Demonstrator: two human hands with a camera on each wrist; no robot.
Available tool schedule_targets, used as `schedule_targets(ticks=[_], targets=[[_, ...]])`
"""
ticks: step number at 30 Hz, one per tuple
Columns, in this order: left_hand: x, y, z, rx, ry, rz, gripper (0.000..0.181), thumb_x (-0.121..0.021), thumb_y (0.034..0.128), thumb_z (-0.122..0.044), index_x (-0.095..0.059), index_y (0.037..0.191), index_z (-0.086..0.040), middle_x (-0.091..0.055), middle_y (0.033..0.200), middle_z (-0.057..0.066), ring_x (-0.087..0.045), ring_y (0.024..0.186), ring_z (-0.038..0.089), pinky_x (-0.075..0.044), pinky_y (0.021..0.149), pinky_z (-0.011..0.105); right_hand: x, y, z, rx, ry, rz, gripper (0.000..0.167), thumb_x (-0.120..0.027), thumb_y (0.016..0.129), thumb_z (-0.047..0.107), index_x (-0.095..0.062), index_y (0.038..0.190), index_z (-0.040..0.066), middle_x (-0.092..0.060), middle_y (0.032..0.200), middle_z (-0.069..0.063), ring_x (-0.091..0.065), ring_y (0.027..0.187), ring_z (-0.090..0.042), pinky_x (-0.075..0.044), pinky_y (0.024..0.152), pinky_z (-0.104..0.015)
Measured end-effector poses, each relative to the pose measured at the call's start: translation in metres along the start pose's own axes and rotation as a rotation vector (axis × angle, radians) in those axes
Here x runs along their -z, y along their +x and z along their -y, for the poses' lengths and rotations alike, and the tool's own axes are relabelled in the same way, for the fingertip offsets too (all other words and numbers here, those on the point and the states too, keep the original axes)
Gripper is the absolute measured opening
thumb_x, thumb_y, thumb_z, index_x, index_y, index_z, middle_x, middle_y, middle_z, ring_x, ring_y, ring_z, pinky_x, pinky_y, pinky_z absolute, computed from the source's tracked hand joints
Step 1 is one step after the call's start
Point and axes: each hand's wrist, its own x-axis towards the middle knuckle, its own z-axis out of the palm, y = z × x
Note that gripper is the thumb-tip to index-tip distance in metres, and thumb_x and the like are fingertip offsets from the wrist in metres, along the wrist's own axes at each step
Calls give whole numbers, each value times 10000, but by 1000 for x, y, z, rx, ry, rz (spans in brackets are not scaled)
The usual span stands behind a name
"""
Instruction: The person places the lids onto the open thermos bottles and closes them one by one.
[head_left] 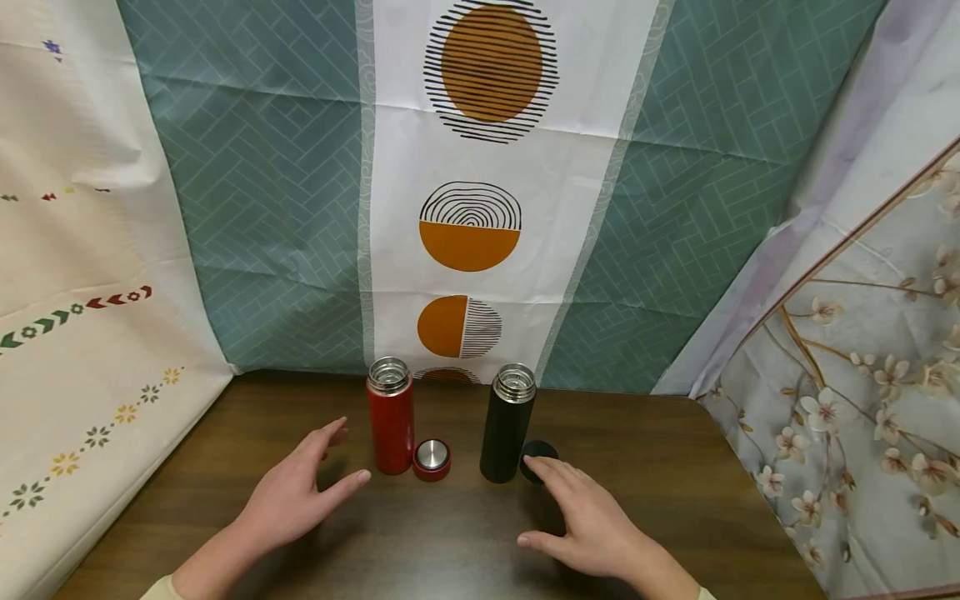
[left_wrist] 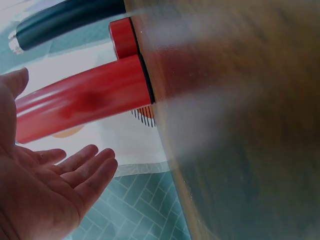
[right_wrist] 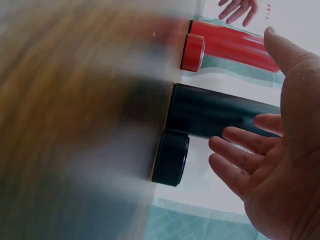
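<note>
An uncapped red thermos bottle (head_left: 392, 427) stands upright on the wooden table, showing a steel neck. Just right of its base lies its red lid (head_left: 432, 461) with a silvery disc on top. Farther right is an uncapped black thermos bottle (head_left: 504, 433), its black lid (right_wrist: 171, 158) beside it on the table. My left hand (head_left: 297, 492) hovers left of the red bottle, fingers spread and holding nothing. Near the black lid, my right hand (head_left: 585, 517) is held with fingers extended; in the head view its fingertips cover part of that lid, while the right wrist view shows a gap.
A brown wooden table (head_left: 420, 550) reaches back to a hanging green and white cloth (head_left: 285, 208) close behind the bottles. A cream patterned cloth (head_left: 82, 333) borders the left side, and a floral cloth (head_left: 862, 433) the right.
</note>
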Motion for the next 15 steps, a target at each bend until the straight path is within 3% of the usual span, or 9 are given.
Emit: schedule_targets(ticks=[6, 15], targets=[[-2, 5, -2, 13, -27, -3, 901, -725, 1020, -659, -443, 1652, -81, -642, 1535, 152, -698, 1286, 420, -572, 1005, 657, -2, 5, 4, 23, 7, 6, 981, -880, 922, 596, -466, 1680, 131, -562, 1631, -25, -576, 1474, -287, -532, 1122, -579], [-3, 12, -5, 37, -53, 1, 893, -744, 1018, -627, -447, 1651, -73, -637, 1536, 184, -692, 1287, 424, -578, 1017, 639, -5, 12, 9, 54, -2, 16, 963, -820, 948, 663, -474, 1675, 135, -576, 1612, -36, -593, 1455, -305, -545, 1106, -578]])
